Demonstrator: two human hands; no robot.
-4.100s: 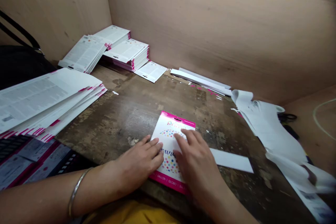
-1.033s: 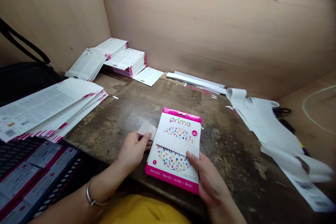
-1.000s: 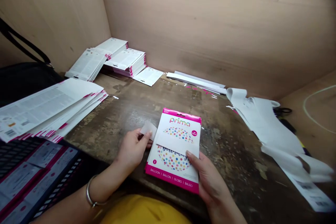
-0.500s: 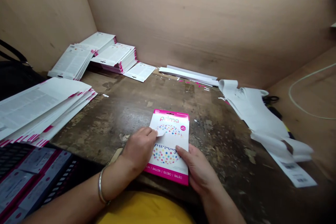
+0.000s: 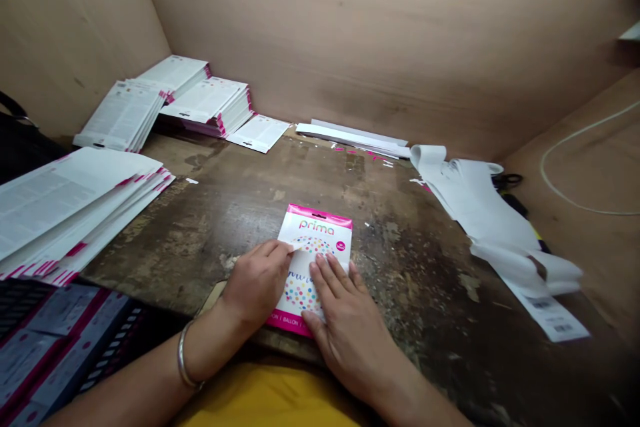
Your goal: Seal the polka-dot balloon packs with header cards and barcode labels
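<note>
A white balloon packet (image 5: 301, 287) with pink ends, coloured dots and the word "prima" lies in front of me at the table's near edge. My left hand (image 5: 256, 280) is closed in a pinch at the packet's left side. A small white piece of paper (image 5: 298, 247) sticks out from its fingertips over the dotted print; whether it is attached to the packet I cannot tell. My right hand (image 5: 345, 320) rests flat on the packet's lower right part, fingers spread, hiding some of the print.
Stacks of packets (image 5: 200, 99) stand at the back left, with a larger pile (image 5: 75, 180) nearer. A basket (image 5: 110, 353) of packets sits below at left. White paper strips (image 5: 355, 135) lie along the back wall. A curling label strip (image 5: 493, 207) and scissors (image 5: 510, 180) are at right.
My right hand has gone from gripping the packet's right edge to lying flat on its front. The left hand still pinches at the left side. The view has shifted slightly.
</note>
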